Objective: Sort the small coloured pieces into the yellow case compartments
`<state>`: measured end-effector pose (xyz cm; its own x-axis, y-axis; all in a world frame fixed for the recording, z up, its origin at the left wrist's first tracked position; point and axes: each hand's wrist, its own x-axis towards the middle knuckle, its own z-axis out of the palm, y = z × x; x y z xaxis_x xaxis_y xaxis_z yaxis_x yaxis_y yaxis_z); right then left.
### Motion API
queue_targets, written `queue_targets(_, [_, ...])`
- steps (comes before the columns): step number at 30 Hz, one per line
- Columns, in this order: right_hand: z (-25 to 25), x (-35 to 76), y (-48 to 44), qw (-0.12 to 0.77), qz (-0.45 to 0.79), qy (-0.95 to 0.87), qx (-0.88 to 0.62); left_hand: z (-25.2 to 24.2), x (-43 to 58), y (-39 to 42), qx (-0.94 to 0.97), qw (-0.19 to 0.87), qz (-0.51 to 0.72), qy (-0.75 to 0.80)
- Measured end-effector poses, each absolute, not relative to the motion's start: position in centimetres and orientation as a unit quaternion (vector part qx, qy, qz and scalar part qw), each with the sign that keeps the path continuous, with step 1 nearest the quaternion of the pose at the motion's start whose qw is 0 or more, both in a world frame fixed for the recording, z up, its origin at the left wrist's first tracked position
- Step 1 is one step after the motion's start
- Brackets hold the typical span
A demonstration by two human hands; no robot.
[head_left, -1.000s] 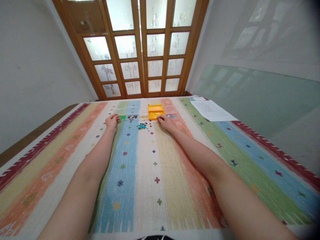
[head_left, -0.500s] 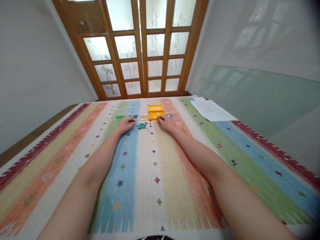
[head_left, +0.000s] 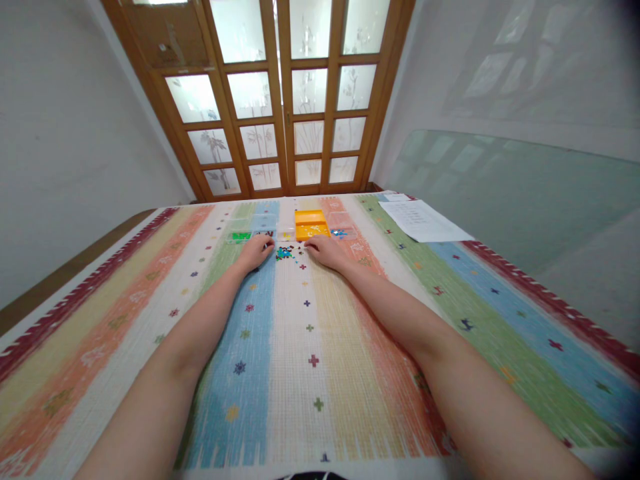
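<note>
A small pile of tiny mixed pieces [head_left: 285, 253], mostly blue with dark and green ones, lies on the tablecloth between my hands. Left of it, my left hand [head_left: 257, 252] is closed with its fingertips together; whatever they may hold is too small to make out. My right hand [head_left: 325, 251] is pinched at the pile's right side, just in front of an open orange box [head_left: 311, 217] with whitish pieces inside. Clear boxes flank the orange one, holding green pieces [head_left: 241, 236], dark pieces, yellow pieces [head_left: 287, 235] and blue pieces [head_left: 339, 233].
A striped, patterned tablecloth [head_left: 295, 373] covers the table. White paper sheets [head_left: 425, 221] with writing lie at the back right. Beyond the table's far edge stand wooden doors [head_left: 283, 133] with glass panes, and a pale glass panel [head_left: 510, 193] leans along the right wall.
My right hand has moved left and a little nearer, from the orange box's front edge to the pile. My left hand has shifted slightly right, its fingers more curled.
</note>
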<state>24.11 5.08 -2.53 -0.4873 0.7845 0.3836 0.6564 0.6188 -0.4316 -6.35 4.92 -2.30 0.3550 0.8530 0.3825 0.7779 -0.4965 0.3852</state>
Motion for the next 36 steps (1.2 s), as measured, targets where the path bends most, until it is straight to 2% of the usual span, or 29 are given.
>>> queue_targets(8, [-2.3, 23.7, 4.5, 0.212, 0.081, -0.899, -0.373, -3.1, -6.9, 5.7, 0.713, 0.141, 0.393, 0.563])
queue_targets(13, [-1.9, 23.7, 4.2, 0.218, 0.098, -0.900, -0.365, -3.4, -7.1, 6.2, 0.637, 0.245, 0.466, 0.564])
queue_targets(19, [-1.9, 23.7, 4.3, 0.205, 0.076, -0.903, -0.370, -3.7, -7.1, 6.7, 0.562, 0.322, 0.527, 0.550])
queue_targets(27, [-1.5, 23.6, 4.1, 0.161, 0.030, -0.918, -0.362, -4.0, -7.2, 6.9, 0.552, 0.329, 0.526, 0.557])
queue_targets(36, [-1.4, 23.5, 3.9, 0.153, 0.005, -0.918, -0.366, -3.7, -6.7, 6.3, 0.579, 0.321, 0.494, 0.563])
